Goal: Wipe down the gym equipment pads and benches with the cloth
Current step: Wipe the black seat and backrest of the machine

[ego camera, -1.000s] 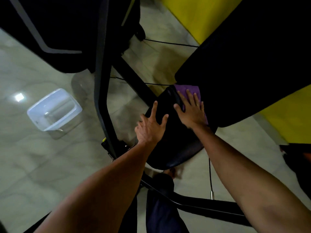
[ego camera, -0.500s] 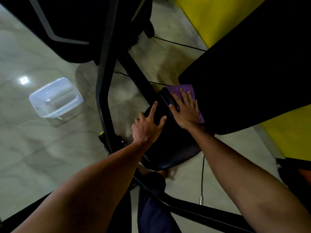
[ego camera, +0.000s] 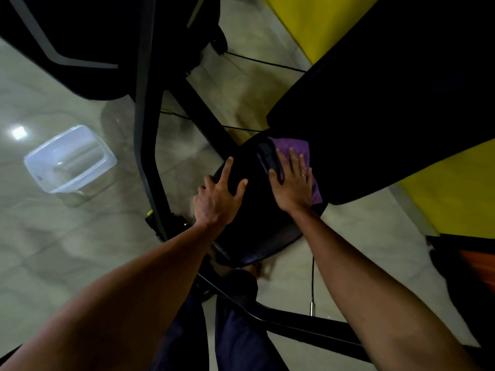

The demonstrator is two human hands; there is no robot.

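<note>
A black seat pad (ego camera: 257,226) of a gym machine sits at the centre of the view. My right hand (ego camera: 292,183) lies flat on a purple cloth (ego camera: 294,145), pressing it onto the far right part of the seat pad, just under the large black back pad (ego camera: 375,103). My left hand (ego camera: 218,196) rests on the seat pad's left edge, fingers spread, holding nothing. The cloth is partly hidden under my right hand.
A clear plastic tub (ego camera: 69,159) stands on the pale tiled floor at the left. Black frame bars (ego camera: 146,129) and thin cables (ego camera: 312,285) run around the seat. Another dark pad (ego camera: 80,36) fills the upper left. A yellow wall (ego camera: 455,194) is at the right.
My right hand has slid the purple cloth a little across the far end of the seat pad. My left hand stays on the pad's left edge. The view has shifted slightly.
</note>
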